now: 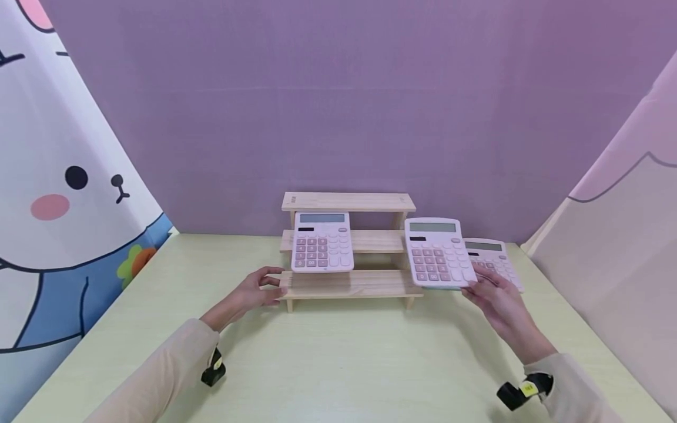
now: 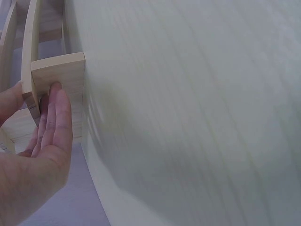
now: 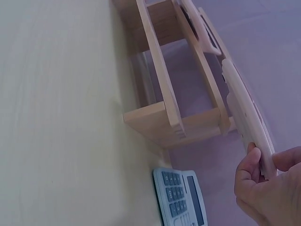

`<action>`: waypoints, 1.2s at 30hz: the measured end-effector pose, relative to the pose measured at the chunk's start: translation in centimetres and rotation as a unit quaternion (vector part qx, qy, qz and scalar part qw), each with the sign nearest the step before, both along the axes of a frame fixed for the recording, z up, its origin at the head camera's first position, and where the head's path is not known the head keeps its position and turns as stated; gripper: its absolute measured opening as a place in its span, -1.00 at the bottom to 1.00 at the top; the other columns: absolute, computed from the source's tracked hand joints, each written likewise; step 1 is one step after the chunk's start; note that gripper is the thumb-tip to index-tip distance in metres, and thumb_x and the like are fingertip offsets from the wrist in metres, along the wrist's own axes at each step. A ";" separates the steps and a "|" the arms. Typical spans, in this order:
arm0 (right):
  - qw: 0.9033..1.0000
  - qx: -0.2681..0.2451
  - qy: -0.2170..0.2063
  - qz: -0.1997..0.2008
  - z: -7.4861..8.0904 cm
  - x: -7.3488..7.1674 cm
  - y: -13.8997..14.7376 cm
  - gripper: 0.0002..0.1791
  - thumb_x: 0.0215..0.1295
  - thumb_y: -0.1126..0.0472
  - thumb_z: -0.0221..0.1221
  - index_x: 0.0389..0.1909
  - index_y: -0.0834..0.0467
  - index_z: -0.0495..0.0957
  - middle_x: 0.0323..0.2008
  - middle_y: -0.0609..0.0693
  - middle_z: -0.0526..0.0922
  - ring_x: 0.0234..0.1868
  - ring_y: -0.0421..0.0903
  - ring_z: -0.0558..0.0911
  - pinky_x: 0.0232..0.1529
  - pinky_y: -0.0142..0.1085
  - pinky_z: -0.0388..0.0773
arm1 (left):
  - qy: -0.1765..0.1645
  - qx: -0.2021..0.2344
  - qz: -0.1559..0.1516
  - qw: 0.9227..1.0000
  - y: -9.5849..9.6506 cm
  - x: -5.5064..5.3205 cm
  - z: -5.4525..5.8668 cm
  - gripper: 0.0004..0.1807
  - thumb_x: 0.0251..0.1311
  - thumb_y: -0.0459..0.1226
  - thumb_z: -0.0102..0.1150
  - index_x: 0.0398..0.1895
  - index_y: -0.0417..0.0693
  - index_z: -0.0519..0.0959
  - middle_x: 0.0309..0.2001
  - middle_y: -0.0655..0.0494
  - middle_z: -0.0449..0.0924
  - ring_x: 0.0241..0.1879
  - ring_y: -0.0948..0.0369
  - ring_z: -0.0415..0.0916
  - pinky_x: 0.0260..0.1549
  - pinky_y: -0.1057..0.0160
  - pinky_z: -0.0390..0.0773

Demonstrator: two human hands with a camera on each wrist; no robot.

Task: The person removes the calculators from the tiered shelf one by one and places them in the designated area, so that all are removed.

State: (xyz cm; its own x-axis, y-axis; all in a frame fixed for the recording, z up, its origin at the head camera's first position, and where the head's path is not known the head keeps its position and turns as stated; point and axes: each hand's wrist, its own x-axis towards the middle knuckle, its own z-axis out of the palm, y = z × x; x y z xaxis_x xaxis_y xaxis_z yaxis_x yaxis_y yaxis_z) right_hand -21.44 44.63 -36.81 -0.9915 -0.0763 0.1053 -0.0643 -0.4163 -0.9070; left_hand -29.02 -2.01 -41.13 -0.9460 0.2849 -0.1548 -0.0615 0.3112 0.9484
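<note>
In the head view my left hand grips the left end of the lowest step of a three-tier wooden shelf. The left wrist view shows the thumb and fingers on either side of that step's board. My right hand pinches the lower right corner of a pink calculator, held up tilted at the shelf's right end, screen at the top. The right wrist view catches this calculator edge-on between thumb and fingers. Another pink calculator leans on the left half of the middle step.
A third pink calculator lies on the table behind my right hand, partly hidden. A light blue calculator lies by the shelf's end in the right wrist view. A purple backdrop stands behind, with a cartoon-printed cloth at left.
</note>
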 end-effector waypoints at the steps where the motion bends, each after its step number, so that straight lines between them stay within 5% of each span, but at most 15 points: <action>1: 1.000 -0.003 0.004 0.002 -0.1 0.1 0.2 -0.67 0.26 0.57 -0.15 -0.08 0.18 0.37 -0.25 0.00 0.58 -0.27 -0.17 0.58 -0.15 -0.37 0.62 | 0.000 0.001 0.000 1.000 0.0 0.0 0.0 -0.33 0.13 -0.31 0.19 0.28 -0.18 0.13 0.08 -0.25 0.36 -0.19 0.17 0.53 -0.11 0.13 0.62; 14: 0.998 -0.051 0.029 0.016 -1.0 1.1 2.5 -0.60 0.26 0.60 -0.19 -0.12 0.18 0.51 -0.24 0.05 0.60 -0.27 -0.12 0.60 -0.18 -0.34 0.63 | 0.000 -0.003 -0.003 1.000 0.1 0.1 0.1 -0.33 0.15 -0.29 0.17 0.29 -0.16 0.12 0.09 -0.25 0.34 -0.19 0.17 0.54 -0.11 0.13 0.62; 36: 0.999 -0.032 -0.002 0.004 -3.0 2.5 4.6 -0.64 0.27 0.57 -0.15 -0.15 0.15 0.50 -0.26 0.03 0.60 -0.25 -0.14 0.59 -0.17 -0.37 0.62 | 0.006 0.008 0.001 1.000 -0.1 -0.1 -0.4 -0.33 0.13 -0.31 0.19 0.28 -0.18 0.14 0.04 -0.23 0.37 -0.22 0.18 0.54 -0.13 0.16 0.63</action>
